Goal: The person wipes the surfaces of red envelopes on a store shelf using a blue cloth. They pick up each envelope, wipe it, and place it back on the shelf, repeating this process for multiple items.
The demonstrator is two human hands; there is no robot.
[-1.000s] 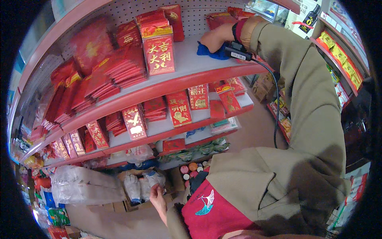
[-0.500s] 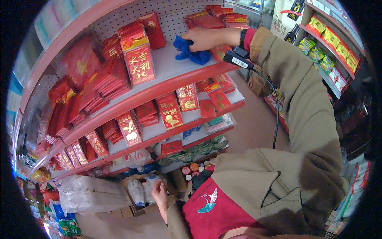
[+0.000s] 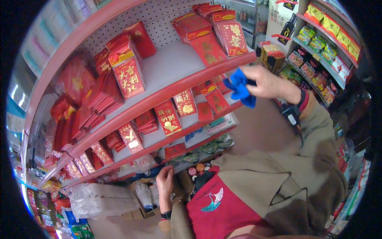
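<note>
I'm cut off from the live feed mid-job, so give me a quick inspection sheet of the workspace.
Surface: grey shelf board, bare in the middle.
Job's things: blue cloth, bunched, off the shelf.
Clutter: red envelope packs on several shelves.
Grippers: right hand grips the cloth; left hand hangs low, empty.
Cables: black wrist device with a thin cable down the sleeve.
Surroundings: snack rack at right, plastic bags on the floor.
</note>
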